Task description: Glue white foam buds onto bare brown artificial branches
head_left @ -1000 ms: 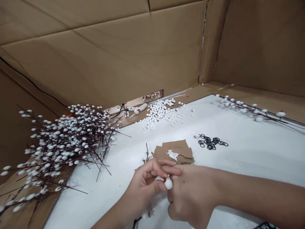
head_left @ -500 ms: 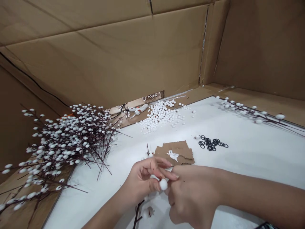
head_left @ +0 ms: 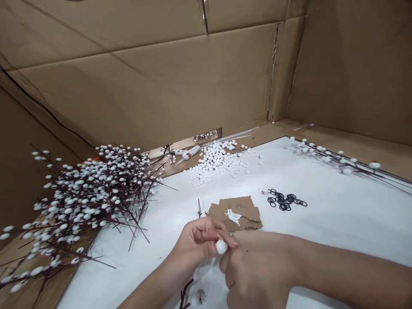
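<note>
A small white foam ball (head_left: pixel 221 246) sits at the centre of the lower view, pinched in the fingers of my left hand (head_left: pixel 198 242). My right hand (head_left: pixel 257 270) presses in from the right, its fingertips against the ball's right side. Just above the hands lies a torn piece of cardboard (head_left: pixel 244 213) with a white smear (head_left: pixel 233 216) on it. A thin dark twig (head_left: pixel 186 295) lies below my left wrist, partly hidden by the hand.
Black rubber rings (head_left: pixel 285 201) lie on a white sheet (head_left: pixel 322 240). Behind are loose foam balls (head_left: pixel 217 159) and a white glue gun (head_left: pixel 190 151). Pussy willow branches (head_left: pixel 96 193) heap at left, another (head_left: pixel 334 156) lies at right, inside cardboard walls (head_left: pixel 144 94).
The whole scene sits slightly lower in view as my head shifts. Both hands stay around the ball, which has risen a little relative to the cardboard piece.
</note>
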Motion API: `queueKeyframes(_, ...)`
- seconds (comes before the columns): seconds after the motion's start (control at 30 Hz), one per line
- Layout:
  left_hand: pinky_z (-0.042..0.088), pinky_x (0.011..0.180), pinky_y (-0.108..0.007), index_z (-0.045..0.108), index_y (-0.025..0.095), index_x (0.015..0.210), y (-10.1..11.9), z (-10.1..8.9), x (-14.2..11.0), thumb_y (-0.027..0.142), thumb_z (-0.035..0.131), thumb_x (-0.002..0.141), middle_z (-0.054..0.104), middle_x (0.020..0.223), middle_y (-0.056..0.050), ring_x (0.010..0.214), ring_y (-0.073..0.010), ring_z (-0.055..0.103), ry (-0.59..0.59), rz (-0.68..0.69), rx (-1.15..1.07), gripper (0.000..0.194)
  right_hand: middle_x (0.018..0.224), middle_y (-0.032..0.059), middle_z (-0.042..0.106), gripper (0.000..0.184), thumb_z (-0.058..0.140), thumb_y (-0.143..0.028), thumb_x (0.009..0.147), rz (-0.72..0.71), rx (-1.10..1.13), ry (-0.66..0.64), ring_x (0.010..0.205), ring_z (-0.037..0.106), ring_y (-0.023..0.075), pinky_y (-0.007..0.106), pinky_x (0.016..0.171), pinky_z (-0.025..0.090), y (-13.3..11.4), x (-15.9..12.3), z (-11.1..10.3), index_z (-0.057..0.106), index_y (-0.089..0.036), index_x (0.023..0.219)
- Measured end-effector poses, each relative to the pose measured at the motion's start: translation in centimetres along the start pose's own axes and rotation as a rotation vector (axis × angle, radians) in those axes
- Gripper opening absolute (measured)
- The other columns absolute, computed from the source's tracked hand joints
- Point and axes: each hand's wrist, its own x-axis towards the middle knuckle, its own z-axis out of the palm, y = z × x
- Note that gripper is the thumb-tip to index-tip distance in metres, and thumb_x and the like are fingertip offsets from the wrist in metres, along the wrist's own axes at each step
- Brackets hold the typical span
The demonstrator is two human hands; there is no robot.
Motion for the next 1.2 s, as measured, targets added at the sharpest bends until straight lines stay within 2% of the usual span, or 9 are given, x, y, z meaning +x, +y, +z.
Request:
queueKeyframes(0.17, 0.039, 0.062, -0.022, 0.059, 0.014, 0.061, 0.1, -0.2, 0.3, 0.018, 0.074, 0.064, 0.068, 0.074, -0.004, 0.066, -0.0116, 0.057, -0.014, -0.023, -0.049, 0.016, 0.048, -0.0058, 0.051, 0.020, 0.071, -0.023, 0.056, 0.050, -0.005, 0.020, 0.055, 0.042, 0.0115, 0.025, 0.043, 0.027, -0.2, -0.2, -0.1, 0.053, -0.019, 0.051)
queueKeyframes(0.3, 0.038, 0.061, -0.021, 0.059, 0.013, 0.062, 0.1, -0.1, 0.2, 0.019, 0.074, 0.064, 0.068, 0.072, -0.004, 0.064, -0.0112, 0.056, -0.042, -0.042, -0.082, 0.017, 0.048, -0.0058, 0.052, 0.019, 0.069, -0.020, 0.059, 0.071, -0.019, 0.050, 0.055, 0.043, 0.0115, 0.025, 0.042, 0.027, -0.3, -0.3, 0.1, 0.051, -0.019, 0.051)
queueKeyframes(0.4, 0.038, 0.059, -0.022, 0.057, 0.014, 0.061, 0.3, 0.0, 0.0, 0.023, 0.076, 0.062, 0.066, 0.067, -0.003, 0.060, -0.0117, 0.055, -0.004, -0.073, -0.095, 0.021, 0.047, -0.0056, 0.051, 0.024, 0.069, -0.020, 0.056, 0.080, -0.028, 0.066, 0.053, 0.041, 0.0116, 0.025, 0.041, 0.025, -0.4, -0.3, 0.2, 0.046, -0.018, 0.047)
queueKeyframes(0.6, 0.040, 0.071, -0.028, 0.058, 0.017, 0.066, 0.9, -0.4, -0.3, 0.032, 0.072, 0.065, 0.065, 0.071, 0.000, 0.068, -0.0155, 0.059, 0.130, -0.040, -0.130, 0.021, 0.049, -0.0043, 0.052, 0.025, 0.066, -0.020, 0.053, 0.035, -0.023, 0.137, 0.052, 0.039, 0.0116, 0.025, 0.039, 0.021, -0.2, -0.4, 0.7, 0.041, -0.017, 0.047)
queueKeyframes(0.67, 0.040, 0.075, -0.029, 0.059, 0.017, 0.069, 1.0, -0.3, -0.3, 0.030, 0.071, 0.067, 0.068, 0.078, -0.003, 0.074, -0.0164, 0.060, 0.112, -0.034, -0.096, 0.018, 0.048, -0.0043, 0.051, 0.023, 0.065, -0.020, 0.053, 0.037, -0.033, 0.114, 0.051, 0.038, 0.0116, 0.026, 0.040, 0.021, -0.2, -0.4, 0.6, 0.043, -0.018, 0.048)
queueKeyframes(0.77, 0.037, 0.087, -0.032, 0.061, 0.016, 0.071, 0.8, 0.2, -0.5, 0.027, 0.072, 0.067, 0.070, 0.098, -0.009, 0.095, -0.0213, 0.060, 0.057, -0.070, -0.112, 0.016, 0.046, -0.0045, 0.050, 0.020, 0.064, -0.020, 0.054, 0.042, -0.052, 0.041, 0.047, 0.035, 0.0116, 0.026, 0.040, 0.020, -0.2, -0.2, 0.4, 0.045, -0.018, 0.048)
queueKeyframes(0.83, 0.034, 0.091, -0.032, 0.061, 0.017, 0.072, 0.6, 0.6, -0.6, 0.024, 0.073, 0.067, 0.068, 0.106, -0.007, 0.101, -0.0217, 0.059, 0.026, -0.081, -0.187, 0.014, 0.046, -0.0046, 0.050, 0.020, 0.064, -0.021, 0.054, 0.045, -0.064, 0.013, 0.045, 0.032, 0.0115, 0.027, 0.040, 0.021, -0.2, -0.1, 0.4, 0.046, -0.019, 0.047)
queueKeyframes(1.0, 0.036, 0.089, -0.027, 0.062, 0.018, 0.073, 0.5, 1.2, -1.0, 0.020, 0.071, 0.069, 0.067, 0.110, -0.007, 0.098, -0.0175, 0.061, -0.012, -0.116, -0.231, 0.010, 0.046, -0.0050, 0.050, 0.022, 0.065, -0.021, 0.053, 0.029, -0.049, 0.038, 0.045, 0.032, 0.0113, 0.028, 0.046, 0.025, -0.2, -0.1, 0.5, 0.045, -0.019, 0.046)
queueKeyframes(1.2, 0.037, 0.088, -0.028, 0.062, 0.017, 0.070, 0.7, 0.9, -1.0, 0.019, 0.072, 0.068, 0.068, 0.108, -0.009, 0.100, -0.0174, 0.060, -0.028, -0.084, -0.156, 0.011, 0.046, -0.0055, 0.050, 0.023, 0.061, -0.019, 0.052, 0.036, -0.026, 0.087, 0.045, 0.032, 0.0111, 0.028, 0.045, 0.022, -0.1, -0.3, 0.5, 0.040, -0.019, 0.046)
